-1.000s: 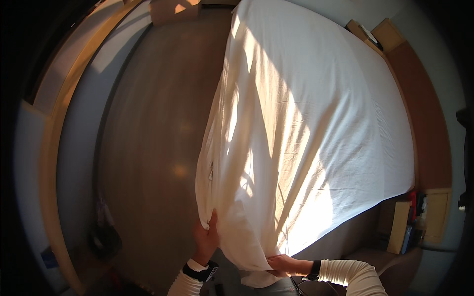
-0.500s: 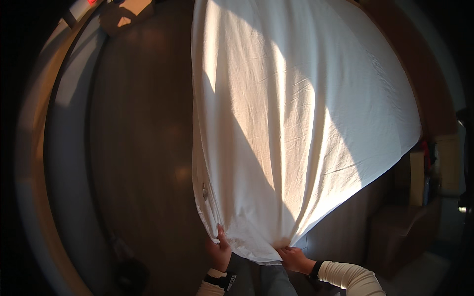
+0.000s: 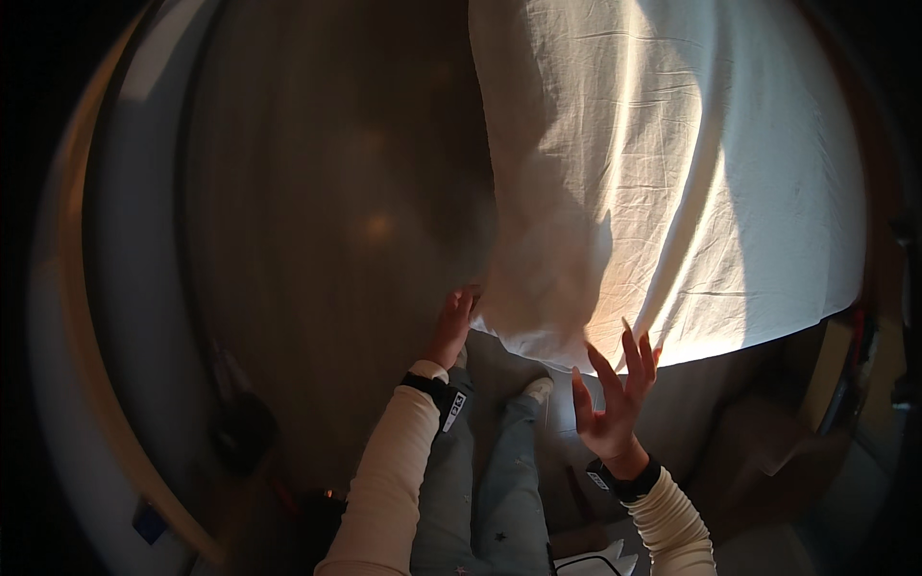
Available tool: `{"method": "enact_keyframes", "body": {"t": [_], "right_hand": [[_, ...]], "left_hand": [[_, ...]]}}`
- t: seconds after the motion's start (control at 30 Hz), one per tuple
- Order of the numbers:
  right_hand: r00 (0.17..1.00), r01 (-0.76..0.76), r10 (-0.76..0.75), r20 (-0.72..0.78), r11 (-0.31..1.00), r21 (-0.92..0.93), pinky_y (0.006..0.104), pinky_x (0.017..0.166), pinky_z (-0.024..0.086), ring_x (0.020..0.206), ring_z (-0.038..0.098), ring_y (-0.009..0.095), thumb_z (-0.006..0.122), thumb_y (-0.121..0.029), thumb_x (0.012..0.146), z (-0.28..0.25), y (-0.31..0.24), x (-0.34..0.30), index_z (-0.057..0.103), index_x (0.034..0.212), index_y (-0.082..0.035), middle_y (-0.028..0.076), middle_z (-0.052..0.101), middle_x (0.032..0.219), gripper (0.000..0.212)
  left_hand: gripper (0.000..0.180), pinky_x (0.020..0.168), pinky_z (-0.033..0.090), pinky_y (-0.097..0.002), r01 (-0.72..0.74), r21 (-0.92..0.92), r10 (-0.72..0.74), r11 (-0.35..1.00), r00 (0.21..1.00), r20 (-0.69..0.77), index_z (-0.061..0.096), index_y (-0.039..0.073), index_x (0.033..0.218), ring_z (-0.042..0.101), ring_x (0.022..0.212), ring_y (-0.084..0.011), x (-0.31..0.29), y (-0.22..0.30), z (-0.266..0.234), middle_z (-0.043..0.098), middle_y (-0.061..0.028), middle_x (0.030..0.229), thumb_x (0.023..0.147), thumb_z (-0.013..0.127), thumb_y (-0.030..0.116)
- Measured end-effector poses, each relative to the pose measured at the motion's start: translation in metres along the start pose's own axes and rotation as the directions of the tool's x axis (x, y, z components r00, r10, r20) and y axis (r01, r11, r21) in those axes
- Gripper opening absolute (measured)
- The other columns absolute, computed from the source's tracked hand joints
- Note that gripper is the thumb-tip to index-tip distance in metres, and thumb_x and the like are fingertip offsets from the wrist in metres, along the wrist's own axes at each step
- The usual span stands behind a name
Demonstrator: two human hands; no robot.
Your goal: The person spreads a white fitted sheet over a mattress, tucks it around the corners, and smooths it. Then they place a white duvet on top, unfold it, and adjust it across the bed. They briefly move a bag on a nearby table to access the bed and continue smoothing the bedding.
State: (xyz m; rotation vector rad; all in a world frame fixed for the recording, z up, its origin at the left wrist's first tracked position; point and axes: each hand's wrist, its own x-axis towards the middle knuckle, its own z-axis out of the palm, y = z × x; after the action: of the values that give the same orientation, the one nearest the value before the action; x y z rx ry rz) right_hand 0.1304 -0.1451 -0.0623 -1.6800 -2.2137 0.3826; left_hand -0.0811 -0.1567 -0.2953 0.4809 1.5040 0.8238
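Observation:
A large white sheet (image 3: 643,192) spreads away from me over the upper right, creased and lit by bands of sunlight. My left hand (image 3: 454,328) is at the near left corner of the sheet, its fingers closed on the edge. Its fingertips are partly hidden. Beside the near hem, my right hand (image 3: 618,401) has its fingers spread and holds nothing; the fingertips overlap the hem in view. Whether they touch the cloth I cannot tell.
Dark floor (image 3: 317,211) lies left of the sheet, bounded by a pale curved wall (image 3: 144,230). A dark round object (image 3: 242,432) stands at lower left. On the right are a yellowish upright panel (image 3: 834,374) and a blurred brown shape (image 3: 768,442). My legs (image 3: 504,480) are below.
My right hand has let go of the hem and opened. Both hands have moved forward and up in view. The sheet's near edge lies farther from me, lower and flatter.

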Motion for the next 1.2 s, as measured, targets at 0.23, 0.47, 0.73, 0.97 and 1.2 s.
{"method": "enact_keyframes", "body": {"t": [0.23,0.47,0.73,0.97,1.2], "right_hand": [[0.996,0.084,-0.092,-0.014,0.951,-0.297,0.0699,0.105,0.004,0.140,0.019,0.042,0.049,-0.057,0.089,0.048,0.035,0.041,0.052,0.134,-0.018,0.014,0.026,0.153,0.060],[0.998,0.010,0.015,0.068,0.935,-0.355,0.0714,0.104,0.008,0.138,0.022,0.044,0.051,-0.058,0.087,0.047,0.034,0.040,0.053,0.132,-0.021,0.014,0.029,0.150,0.058],[0.978,-0.079,0.097,0.187,0.992,-0.101,0.0684,0.108,0.008,0.140,0.015,0.038,0.056,-0.055,0.086,0.011,0.026,0.042,0.048,0.137,-0.023,0.011,0.024,0.151,0.061],[0.595,-0.796,0.108,0.796,-0.054,0.603,0.0303,0.084,0.048,0.094,0.060,0.016,0.049,-0.065,0.088,-0.157,0.057,0.028,0.063,0.106,0.000,0.012,0.065,0.099,0.069],[0.793,-0.609,0.356,0.494,0.478,0.633,0.0331,0.061,0.049,0.064,0.062,0.019,0.059,-0.047,0.088,-0.367,0.198,0.025,0.063,0.080,0.004,0.012,0.065,0.071,0.051]], "left_hand": [[0.058,0.072,0.043,-0.0348,-0.071,0.305,0.108,0.950,0.988,-0.106,0.060,-0.005,0.085,0.055,0.074,-0.0226,-0.019,-0.009,0.035,0.057,-0.0161,0.073,0.095,0.048,0.051],[0.031,0.079,0.043,-0.0265,-0.198,0.083,0.214,0.977,0.929,-0.301,0.058,-0.002,0.110,0.055,0.089,-0.0118,-0.081,0.014,-0.008,0.061,-0.0049,0.096,0.100,0.048,0.026],[0.020,0.057,0.043,-0.0350,-0.247,0.757,0.353,0.605,0.935,0.023,0.054,-0.002,0.099,0.054,0.060,-0.0290,-0.196,0.152,-0.018,0.055,-0.0169,0.071,0.099,0.047,0.016],[0.022,0.055,0.047,-0.0444,-0.586,0.688,0.418,0.428,0.803,0.424,0.050,0.001,0.111,0.060,0.068,-0.0426,-0.291,0.284,0.185,0.060,-0.0230,0.074,0.094,0.054,0.015],[0.038,0.059,0.048,-0.0454,-0.791,0.431,0.587,0.434,0.611,0.531,0.040,0.002,0.123,0.061,0.071,-0.0408,-0.340,0.319,0.429,0.061,-0.0211,0.077,0.088,0.054,0.002]]}}
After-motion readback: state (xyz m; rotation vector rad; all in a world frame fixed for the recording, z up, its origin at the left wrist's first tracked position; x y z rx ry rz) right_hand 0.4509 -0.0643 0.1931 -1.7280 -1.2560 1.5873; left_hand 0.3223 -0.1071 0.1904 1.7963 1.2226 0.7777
